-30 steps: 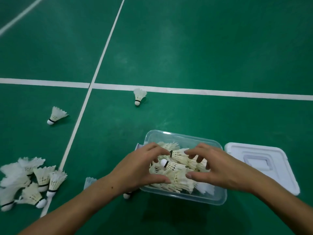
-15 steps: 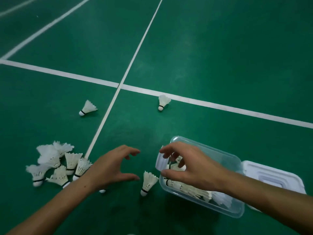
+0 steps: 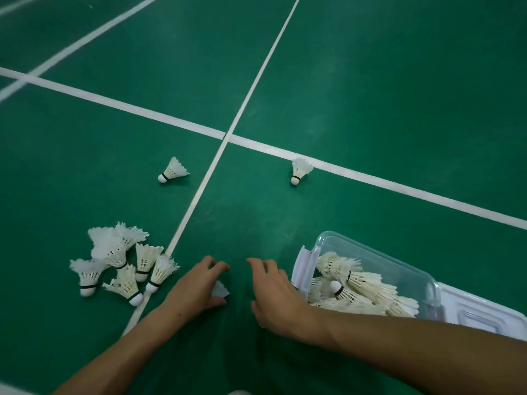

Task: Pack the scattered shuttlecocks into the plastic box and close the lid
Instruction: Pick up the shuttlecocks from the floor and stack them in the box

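White shuttlecock (image 3: 221,289) held in left hand (image 3: 196,286)'s grip; right hand (image 3: 273,295) loose beside plastic box (image 3: 370,252).

Badminton court, green floor (image 3: 370,81), white court lines (image 3: 159,116); scattered shuttlecocks (image 3: 122,263)

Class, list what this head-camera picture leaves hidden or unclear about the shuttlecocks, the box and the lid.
- Shuttlecock under the left hand: mostly covered by the fingers; the grip is unclear.
- Lid: cut off by the right edge and the right forearm.
- Plastic box: near wall hidden behind the right hand and forearm; count inside unreadable.
- White object at the bottom edge: cropped, unidentifiable.
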{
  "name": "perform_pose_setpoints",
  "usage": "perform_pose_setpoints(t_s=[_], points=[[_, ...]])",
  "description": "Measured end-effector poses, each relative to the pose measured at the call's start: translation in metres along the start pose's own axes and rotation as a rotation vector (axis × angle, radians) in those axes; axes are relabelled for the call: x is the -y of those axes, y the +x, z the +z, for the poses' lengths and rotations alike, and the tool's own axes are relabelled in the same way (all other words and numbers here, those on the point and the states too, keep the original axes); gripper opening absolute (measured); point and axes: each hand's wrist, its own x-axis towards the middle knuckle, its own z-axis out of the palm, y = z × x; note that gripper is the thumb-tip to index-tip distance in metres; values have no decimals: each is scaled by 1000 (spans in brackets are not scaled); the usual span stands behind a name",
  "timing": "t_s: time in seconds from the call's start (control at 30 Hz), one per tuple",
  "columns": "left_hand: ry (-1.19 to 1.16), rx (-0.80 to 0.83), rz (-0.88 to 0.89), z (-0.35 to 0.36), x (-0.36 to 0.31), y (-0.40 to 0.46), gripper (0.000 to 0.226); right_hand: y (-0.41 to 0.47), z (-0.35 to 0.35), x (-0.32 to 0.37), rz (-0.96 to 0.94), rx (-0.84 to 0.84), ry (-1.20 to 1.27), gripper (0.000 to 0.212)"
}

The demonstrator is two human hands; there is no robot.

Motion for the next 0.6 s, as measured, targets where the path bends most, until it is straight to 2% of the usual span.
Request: perform_pose_setpoints(t_s=[0.13,0.27,0.33,0.43,0.6], points=[[-150,-56,31,-6,6,1,72,19,26,1,180,-15,8,97],[-220,-130,76,-24,9,5,71,31,41,-5,237,-57,117,106],[-237,-167,76,-37,7,13,72,33,39,-4,196,-85,231,107],[-267,-211,60,-61,10,38,74,36,25,6,90,-181,414,99],[-268,-172,80,-95,-17,128,72,39,-31,1,-53,-368,577,89]])
